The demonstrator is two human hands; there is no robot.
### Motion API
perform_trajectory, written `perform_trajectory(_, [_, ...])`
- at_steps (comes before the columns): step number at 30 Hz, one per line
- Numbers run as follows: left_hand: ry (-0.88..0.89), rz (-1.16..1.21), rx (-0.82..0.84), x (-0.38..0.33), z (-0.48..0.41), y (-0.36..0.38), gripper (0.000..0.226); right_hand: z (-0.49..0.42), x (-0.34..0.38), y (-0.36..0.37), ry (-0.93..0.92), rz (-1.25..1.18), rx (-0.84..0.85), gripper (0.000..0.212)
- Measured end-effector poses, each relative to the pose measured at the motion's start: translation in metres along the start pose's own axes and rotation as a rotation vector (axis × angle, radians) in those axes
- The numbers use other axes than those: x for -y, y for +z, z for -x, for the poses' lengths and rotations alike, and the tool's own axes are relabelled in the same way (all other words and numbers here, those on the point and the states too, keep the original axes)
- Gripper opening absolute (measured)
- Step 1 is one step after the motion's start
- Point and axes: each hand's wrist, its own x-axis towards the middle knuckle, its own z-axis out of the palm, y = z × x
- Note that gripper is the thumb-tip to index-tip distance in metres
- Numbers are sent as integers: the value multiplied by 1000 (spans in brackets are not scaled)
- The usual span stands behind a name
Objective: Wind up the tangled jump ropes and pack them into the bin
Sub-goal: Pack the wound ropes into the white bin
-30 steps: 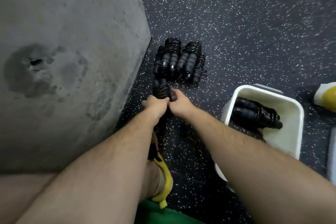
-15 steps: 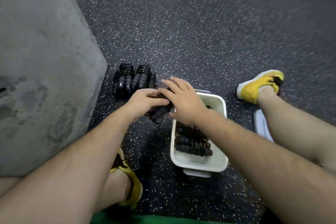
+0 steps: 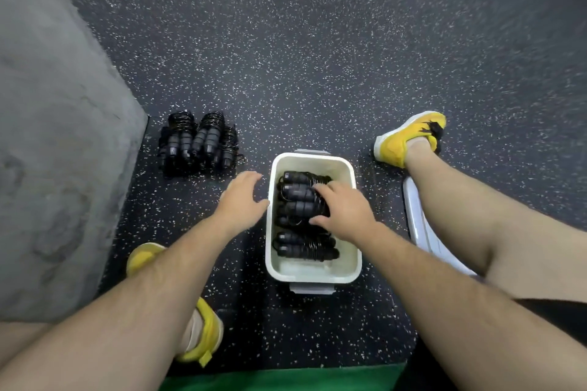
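**Q:** Where do the wound jump ropes lie relative to the hands?

**A:** Inside the white bin [image 3: 314, 270]. The upper ropes [image 3: 293, 197], black handles side by side with cord coiled round them, fill the bin's far half. The right hand [image 3: 344, 211] reaches in over the bin's right wall and grips them, fingers bent over the coils, thumb at their near edge. The lower rope [image 3: 305, 246] lies in the bin's near half, just below that hand and untouched. The left hand [image 3: 243, 198] is outside, just beside the bin's left wall, fingers spread and loose, holding nothing. Whether its thumb touches the rim cannot be told. The hands are apart, with the left wall between them.

**Q:** What surrounds the bin, and what obstructs it?

**A:** Beyond the bin and to its left, a rope pile [image 3: 198, 144] of further wound black ropes rests on the floor. A flat white panel [image 3: 419, 225] lies right of the bin, partly under the right leg. One yellow shoe [image 3: 406, 140] sits beyond the bin to its right, a second yellow shoe [image 3: 203, 336] nearer than the bin to its left. The bin's mouth is open apart from the right hand.

**Q:** Surface and room?

**A:** The bin stands on a dark speckled floor [image 3: 317, 57]. A grey concrete wall [image 3: 57, 136] rises well left of the bin, next to the pile. A green strip [image 3: 279, 379] borders the near edge.
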Motion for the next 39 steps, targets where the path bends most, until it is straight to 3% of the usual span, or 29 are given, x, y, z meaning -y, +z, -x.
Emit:
perform_trajectory(5, [89, -94, 52, -2, 9, 17, 67, -1, 14, 44, -56, 73, 41, 79])
perform_trajectory(12, [75, -60, 30, -6, 14, 26, 65, -10, 13, 60, 5, 139, -60, 80])
perform_trajectory(22, [71, -76, 40, -7, 13, 24, 55, -7, 15, 50, 91, -12, -59, 78])
perform_trajectory(30, [53, -45, -34, -7, 3, 14, 62, -31, 44, 8, -52, -15, -344, 30])
perform_trajectory(34, [16, -59, -112, 4, -18, -8, 61, -70, 81, -11, -159, -31, -357, 29])
perform_trajectory(39, [-66, -134, -219, 29, -59, -36, 59, -128, 128, -12, -254, -4, -225, 40])
